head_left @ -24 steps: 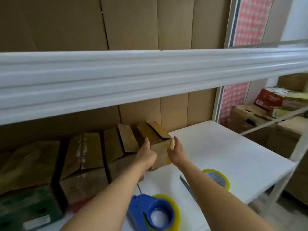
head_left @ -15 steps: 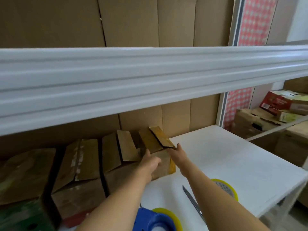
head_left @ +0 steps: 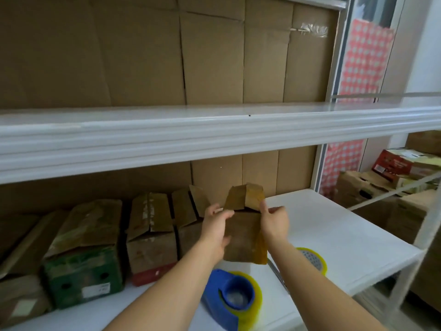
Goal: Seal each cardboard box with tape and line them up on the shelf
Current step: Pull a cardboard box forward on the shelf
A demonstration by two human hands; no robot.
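Small brown cardboard box (head_left: 243, 235) was held upright between both hands, above the front part of the white lower shelf (head_left: 346, 235), at the right end of the box row. Worn, creased card; two top flaps stood up, unsealed; a glossy amber tape strip ran down its right front edge. Left hand (head_left: 216, 226) gripped the left side, fingers (head_left: 224, 215) curled over the upper edge. Right hand (head_left: 274, 220) gripped the right side, fingers pinching near the flap base.

To its left, along the cardboard-lined back: an open-flapped brown box (head_left: 188, 218), a taller brown box with a red base (head_left: 150, 235), a green printed box (head_left: 86, 261).

Blue tape dispenser with a yellow roll (head_left: 232, 295) lay on the shelf front, below the held box. A second yellow tape roll (head_left: 312, 259) lay beside the right forearm.
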